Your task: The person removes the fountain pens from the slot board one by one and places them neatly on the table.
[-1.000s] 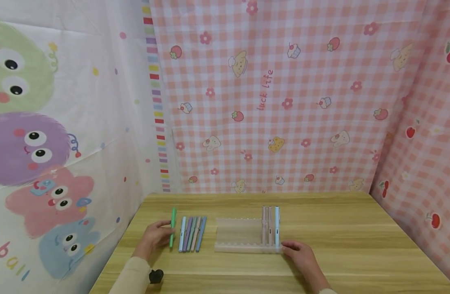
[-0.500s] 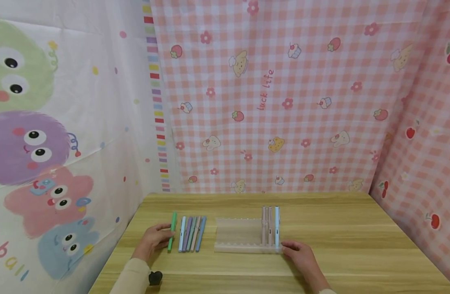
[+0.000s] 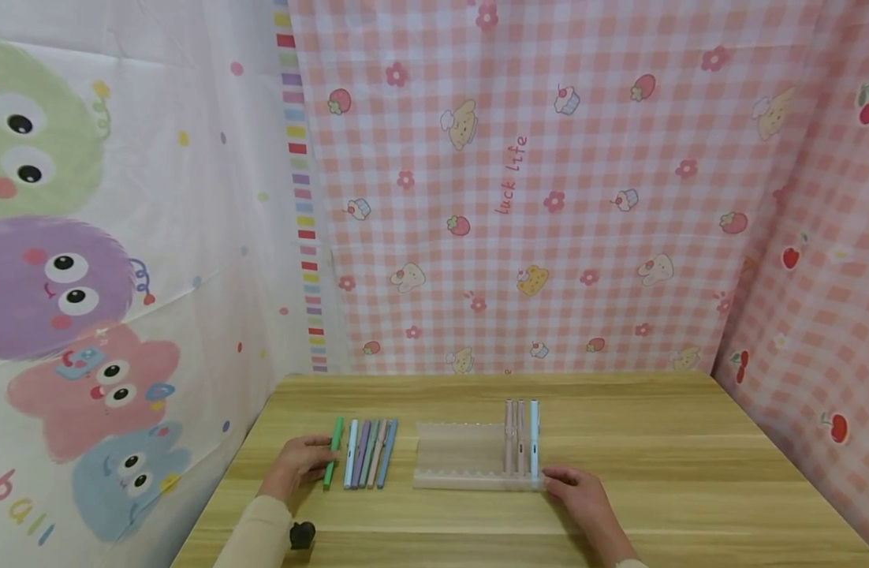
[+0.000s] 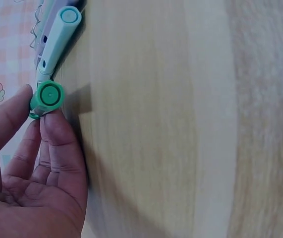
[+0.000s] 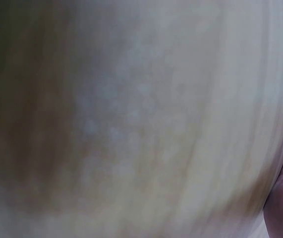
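Over the last second, the green pen point(image 3: 336, 439) has been lowered nearer the desk point(image 3: 434, 525), pinched in the left hand point(image 3: 300, 464). It is now roughly level with the row of pens point(image 3: 369, 454), at their left, and outside the clear rack point(image 3: 463, 450). The right hand point(image 3: 582, 493) remains at the rack's right front corner; whether it grips cannot be told.

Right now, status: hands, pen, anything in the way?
Left hand pinching green pen. Right hand at right end of tray. Loose pens between green pen and tray.
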Available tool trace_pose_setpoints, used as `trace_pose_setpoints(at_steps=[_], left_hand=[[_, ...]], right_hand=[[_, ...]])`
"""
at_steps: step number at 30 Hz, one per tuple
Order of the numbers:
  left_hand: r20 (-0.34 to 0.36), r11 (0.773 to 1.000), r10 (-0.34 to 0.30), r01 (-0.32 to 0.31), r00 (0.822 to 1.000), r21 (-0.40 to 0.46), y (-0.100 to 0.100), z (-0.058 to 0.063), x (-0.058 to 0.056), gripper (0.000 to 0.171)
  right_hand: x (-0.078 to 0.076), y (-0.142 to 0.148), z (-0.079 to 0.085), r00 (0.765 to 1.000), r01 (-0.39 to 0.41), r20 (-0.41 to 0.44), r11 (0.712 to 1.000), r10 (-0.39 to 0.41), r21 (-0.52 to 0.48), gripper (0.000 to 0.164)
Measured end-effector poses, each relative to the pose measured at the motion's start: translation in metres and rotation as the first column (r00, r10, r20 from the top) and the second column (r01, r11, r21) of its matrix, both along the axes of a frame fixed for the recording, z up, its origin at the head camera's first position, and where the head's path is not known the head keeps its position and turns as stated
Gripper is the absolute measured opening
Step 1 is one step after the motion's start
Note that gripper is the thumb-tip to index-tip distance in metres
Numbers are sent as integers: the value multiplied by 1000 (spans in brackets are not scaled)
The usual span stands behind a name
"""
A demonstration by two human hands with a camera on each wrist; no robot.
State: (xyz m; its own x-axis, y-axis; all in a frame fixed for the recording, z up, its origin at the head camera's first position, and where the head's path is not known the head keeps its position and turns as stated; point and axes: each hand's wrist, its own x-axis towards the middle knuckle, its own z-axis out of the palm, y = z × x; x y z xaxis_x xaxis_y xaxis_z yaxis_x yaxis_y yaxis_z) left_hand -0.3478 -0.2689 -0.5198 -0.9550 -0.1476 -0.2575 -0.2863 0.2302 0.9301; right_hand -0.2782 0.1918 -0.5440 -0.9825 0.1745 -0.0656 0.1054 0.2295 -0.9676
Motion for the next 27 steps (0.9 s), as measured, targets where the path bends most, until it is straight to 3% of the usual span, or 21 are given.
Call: trace_pose_setpoints(at_steps=[16, 27], left_hand=[[-24, 999, -6, 5, 1000, -45, 2, 4, 2, 51], [-9, 994, -8, 7, 1000, -106, -8, 4, 3, 50]], right_hand=[[0, 0, 0, 1000, 4, -5, 1000, -4, 17, 23], [-1, 2, -2, 1000, 3, 2, 1000, -3, 15, 22]])
